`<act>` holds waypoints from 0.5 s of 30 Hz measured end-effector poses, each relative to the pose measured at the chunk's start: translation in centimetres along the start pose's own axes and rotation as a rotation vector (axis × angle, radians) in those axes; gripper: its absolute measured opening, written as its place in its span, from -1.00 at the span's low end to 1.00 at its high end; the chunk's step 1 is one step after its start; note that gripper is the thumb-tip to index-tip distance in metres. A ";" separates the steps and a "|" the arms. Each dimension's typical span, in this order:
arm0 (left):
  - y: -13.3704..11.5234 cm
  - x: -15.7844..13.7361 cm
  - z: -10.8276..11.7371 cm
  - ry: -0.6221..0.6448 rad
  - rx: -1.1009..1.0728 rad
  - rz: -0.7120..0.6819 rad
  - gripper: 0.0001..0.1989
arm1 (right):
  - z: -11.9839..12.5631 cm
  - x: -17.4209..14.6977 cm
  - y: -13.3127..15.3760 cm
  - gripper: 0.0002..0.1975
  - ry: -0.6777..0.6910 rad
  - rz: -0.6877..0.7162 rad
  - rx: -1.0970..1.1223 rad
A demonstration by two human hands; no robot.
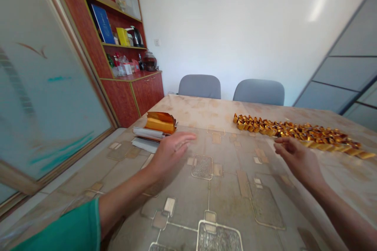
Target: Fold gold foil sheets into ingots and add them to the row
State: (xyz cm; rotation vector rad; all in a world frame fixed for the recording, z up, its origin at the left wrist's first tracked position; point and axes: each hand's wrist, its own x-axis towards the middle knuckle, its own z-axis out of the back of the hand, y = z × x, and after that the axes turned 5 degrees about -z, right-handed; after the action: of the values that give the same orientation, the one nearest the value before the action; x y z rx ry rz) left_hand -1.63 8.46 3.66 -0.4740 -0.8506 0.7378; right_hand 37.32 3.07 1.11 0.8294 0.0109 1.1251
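Observation:
My left hand (pixel 169 152) is over the left part of the table, fingers stretched forward and holding nothing. Just beyond it lies a stack of gold foil paper (pixel 160 122), curled up at its edges, with white-backed sheets underneath; my hand covers its near right corner. On the right, my right hand (pixel 302 160) has its fingers curled and the tips drawn near the thumb, with nothing visible in them. Behind that hand, long rows of small folded gold foil pieces (pixel 282 127) stretch across the table to the right.
A patterned clear cover lies over the table (pixel 206 200). Two grey chairs (pixel 199 86) stand at its far side, before a white wall. A red-brown cabinet (pixel 132 94) holding bottles, a kettle and a blue folder is at the left, beside a frosted glass door (pixel 50 74).

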 end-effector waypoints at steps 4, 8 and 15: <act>4.9 4.6 6.5 0.023 0.491 -0.055 -0.72 | -0.6 -4.4 3.8 -0.75 0.172 0.067 0.318; 8.4 7.6 10.1 0.067 0.624 -0.030 -0.86 | -1.5 -6.5 6.1 -0.74 0.349 0.146 0.393; 10.4 9.0 10.8 0.189 0.826 -0.051 -0.90 | -1.6 -6.6 5.9 -0.75 0.421 0.138 0.417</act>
State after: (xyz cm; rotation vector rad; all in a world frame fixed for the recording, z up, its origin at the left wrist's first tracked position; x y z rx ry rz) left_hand -10.45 23.04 7.78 0.2160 -0.3238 0.9064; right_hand 28.98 -0.26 0.86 0.9546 0.5619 1.4375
